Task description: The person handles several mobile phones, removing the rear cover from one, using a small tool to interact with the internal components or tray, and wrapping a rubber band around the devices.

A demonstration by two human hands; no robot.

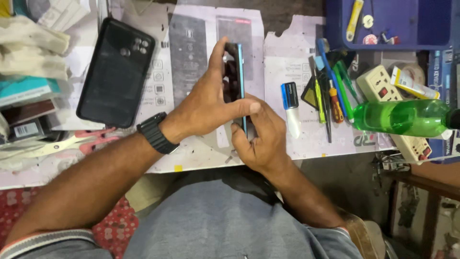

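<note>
Both hands meet on a blue-edged smartphone (236, 81), held on its edge above the paper sheet (297, 72) that covers the bench. The phone's long axis runs straight away from the person, its thin blue side facing up toward the camera.

The left hand (206, 103), with a black wristwatch (154, 132) on its wrist, grasps the phone from the left: the thumb lies across the near part of the blue edge and the fingers reach up along the far face. The right hand (261, 136) sits just below and to the right of the phone's near end, its fingers curled against the lower edge; whether it grips the phone or only presses on it cannot be told. Of the two, the left hand carries more of the phone's length.

To the left of the phone a black phone case (115, 72) lies flat, camera cut-outs upward. Farther left of the phone, pink-handled scissors (81, 141) rest near the bench edge. To the right of the phone lie a small blue-capped tube (290, 103), a cluster of screwdrivers (330, 96), a white power strip (397, 110) and a green plastic bottle (402, 117) on its side.
</note>
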